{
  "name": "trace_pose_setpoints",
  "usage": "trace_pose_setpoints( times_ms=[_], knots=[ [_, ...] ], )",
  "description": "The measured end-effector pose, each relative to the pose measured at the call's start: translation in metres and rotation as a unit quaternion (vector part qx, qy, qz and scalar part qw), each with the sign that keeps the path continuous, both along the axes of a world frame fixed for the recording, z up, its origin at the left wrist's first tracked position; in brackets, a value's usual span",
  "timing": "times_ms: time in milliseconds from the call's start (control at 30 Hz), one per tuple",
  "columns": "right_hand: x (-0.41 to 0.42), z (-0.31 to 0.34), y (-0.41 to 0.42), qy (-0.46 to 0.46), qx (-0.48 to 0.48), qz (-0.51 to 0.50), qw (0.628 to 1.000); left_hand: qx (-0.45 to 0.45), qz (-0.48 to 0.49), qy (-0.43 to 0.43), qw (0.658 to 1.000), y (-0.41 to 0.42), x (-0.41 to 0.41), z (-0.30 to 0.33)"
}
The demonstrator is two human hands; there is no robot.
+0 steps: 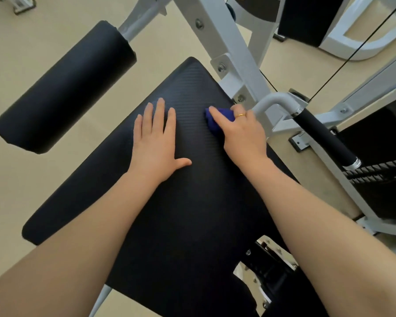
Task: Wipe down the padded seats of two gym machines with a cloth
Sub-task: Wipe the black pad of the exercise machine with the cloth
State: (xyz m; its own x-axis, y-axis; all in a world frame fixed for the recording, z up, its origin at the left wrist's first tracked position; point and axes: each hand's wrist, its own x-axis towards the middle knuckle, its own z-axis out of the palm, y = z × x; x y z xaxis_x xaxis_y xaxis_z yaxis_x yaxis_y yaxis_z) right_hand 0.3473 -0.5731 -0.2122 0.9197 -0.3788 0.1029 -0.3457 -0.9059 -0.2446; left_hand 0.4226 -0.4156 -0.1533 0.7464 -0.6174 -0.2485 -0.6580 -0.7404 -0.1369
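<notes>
A black padded seat point(114, 179) with a fine ribbed texture fills the middle of the view. My left hand point(157, 143) lies flat on it, palm down, fingers spread and holding nothing. To its right, my right hand point(242, 133) presses a bunched dark blue cloth point(212, 117) onto the seat near its far right edge. Only a small part of the cloth shows past my fingers. A gold ring sits on one finger of that hand.
A black padded roller point(62, 88) on a white arm hangs left of the seat. The white steel frame point(229, 42) rises behind it. A black-gripped handle point(325, 136) juts out at right, beside a thin cable point(352, 49) and a weight stack point(375, 172). Beige floor lies all around.
</notes>
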Motion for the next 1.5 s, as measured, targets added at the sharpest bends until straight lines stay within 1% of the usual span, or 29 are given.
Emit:
trace_pose_setpoints(
  times_ms=[67,133,167,200,300,333,367,433,533,600,633,700,767,800,833,900,967,1000,1033,1067,1100,1167,1200,1233,1267,1367,1400,1433,1500],
  knots=[
    [0.013,0.002,-0.007,0.026,0.044,-0.075,0.996,0.0,0.04,-0.007,0.999,0.001,0.004,0.002],
    [0.018,0.007,0.003,0.036,0.068,-0.104,0.992,0.01,0.085,0.008,0.996,0.005,0.009,0.001],
    [0.016,0.009,0.013,0.023,0.068,-0.086,0.994,0.017,0.105,0.02,0.994,0.006,0.01,0.0],
    [0.012,0.006,0.023,0.004,0.052,-0.046,0.998,0.018,0.118,0.03,0.992,0.008,0.01,-0.002],
    [0.002,-0.006,0.032,-0.035,-0.037,0.1,0.994,0.007,0.12,0.034,0.992,0.01,0.013,-0.005],
    [0.007,-0.008,0.024,-0.043,-0.051,0.128,0.99,0.007,0.116,0.036,0.993,0.011,0.015,-0.004],
    [0.013,-0.008,0.015,-0.06,-0.061,0.133,0.987,0.007,0.112,0.04,0.993,0.012,0.016,-0.003],
    [0.028,-0.001,-0.003,-0.071,-0.059,0.068,0.993,0.009,0.101,0.046,0.994,0.015,0.019,-0.002],
    [0.046,0.01,-0.016,-0.009,0.025,-0.062,0.998,0.006,0.092,0.027,0.995,0.017,0.018,-0.006],
    [0.047,0.016,-0.003,0.011,0.047,-0.096,0.994,0.005,0.095,0.022,0.995,0.017,0.018,-0.006],
    [0.045,0.018,0.006,0.012,0.046,-0.079,0.996,0.005,0.098,0.02,0.995,0.017,0.017,-0.006],
    [0.039,0.016,0.024,0.005,0.036,0.007,0.999,0.006,0.097,0.013,0.995,0.016,0.017,-0.005],
    [0.038,0.011,0.023,-0.007,-0.019,0.088,0.996,0.01,0.099,0.015,0.995,0.015,0.017,-0.003],
    [0.042,0.012,0.017,-0.006,-0.026,0.111,0.993,0.013,0.101,0.018,0.995,0.015,0.017,-0.003],
    [0.048,0.015,0.01,0.003,-0.016,0.104,0.994,0.016,0.104,0.021,0.994,0.014,0.016,-0.003],
    [0.064,0.02,0.0,-0.001,0.015,0.02,1.0,0.018,0.106,0.021,0.994,0.013,0.017,-0.004],
    [0.082,0.023,-0.003,-0.01,0.043,-0.079,0.996,0.016,0.103,0.02,0.994,0.014,0.017,-0.004],
    [0.087,0.025,0.0,-0.009,0.055,-0.112,0.992,0.013,0.102,0.021,0.994,0.014,0.017,-0.004],
    [0.09,0.028,0.007,-0.008,0.06,-0.122,0.991,0.008,0.103,0.021,0.994,0.014,0.017,-0.004],
    [0.092,0.029,0.016,-0.009,0.054,-0.104,0.993,0.006,0.103,0.021,0.994,0.014,0.017,-0.004],
    [0.091,0.03,0.027,-0.012,0.034,-0.058,0.998,0.002,0.103,0.02,0.994,0.015,0.017,-0.004],
    [0.088,0.032,0.041,-0.016,-0.019,0.072,0.997,-0.011,0.104,0.02,0.994,0.016,0.017,-0.005],
    [0.091,0.033,0.038,-0.014,-0.035,0.114,0.993,-0.018,0.106,0.018,0.994,0.017,0.017,-0.005],
    [0.097,0.034,0.029,-0.009,-0.043,0.119,0.992,-0.023,0.107,0.017,0.994,0.017,0.018,-0.005],
    [0.102,0.036,0.018,-0.002,-0.043,0.092,0.995,-0.025,0.108,0.018,0.994,0.017,0.019,-0.005],
    [0.114,0.036,-0.007,0.005,-0.008,-0.037,0.999,-0.032,0.11,0.016,0.993,0.019,0.019,-0.007],
    [0.115,0.036,-0.007,0.012,-0.001,-0.058,0.998,-0.032,0.108,0.017,0.993,0.018,0.019,-0.007],
    [0.114,0.038,-0.003,0.015,0.005,-0.06,0.998,-0.031,0.107,0.016,0.994,0.018,0.02,-0.007],
    [0.109,0.044,0.013,0.022,0.015,-0.026,0.999,-0.036,0.106,0.013,0.994,0.018,0.019,-0.008]
  ],
)
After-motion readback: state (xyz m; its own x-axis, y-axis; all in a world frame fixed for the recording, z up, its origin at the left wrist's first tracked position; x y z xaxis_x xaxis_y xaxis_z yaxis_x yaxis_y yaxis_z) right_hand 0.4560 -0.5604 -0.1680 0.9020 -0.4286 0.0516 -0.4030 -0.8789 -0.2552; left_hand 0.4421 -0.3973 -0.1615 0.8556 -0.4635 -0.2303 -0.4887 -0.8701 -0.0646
